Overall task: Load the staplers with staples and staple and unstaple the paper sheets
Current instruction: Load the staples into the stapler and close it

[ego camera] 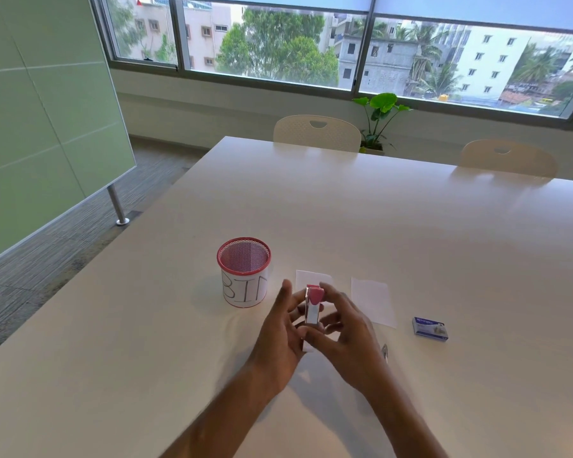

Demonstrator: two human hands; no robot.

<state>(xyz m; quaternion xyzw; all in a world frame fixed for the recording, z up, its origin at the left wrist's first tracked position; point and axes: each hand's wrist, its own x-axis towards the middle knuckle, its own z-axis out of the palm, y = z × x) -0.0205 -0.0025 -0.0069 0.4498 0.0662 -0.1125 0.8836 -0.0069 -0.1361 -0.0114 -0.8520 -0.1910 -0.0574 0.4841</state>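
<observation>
A small pink and silver stapler (312, 304) is held up above the table between both hands, its pink end pointing away from me. My left hand (283, 328) grips it from the left with the fingers spread upward. My right hand (348, 328) closes around its right side and lower end. Two white paper sheets lie flat behind the hands: one (311, 278) partly hidden by the stapler, the other (372, 300) to the right. A blue staple box (430, 329) rests on the table at the right.
A pink mesh cup (244, 271) with a paper label reading "BIN" stands left of the hands. A thin metal tool (385, 352) lies by my right wrist. Two cream chairs (316, 132) stand at the white table's (344, 209) far edge.
</observation>
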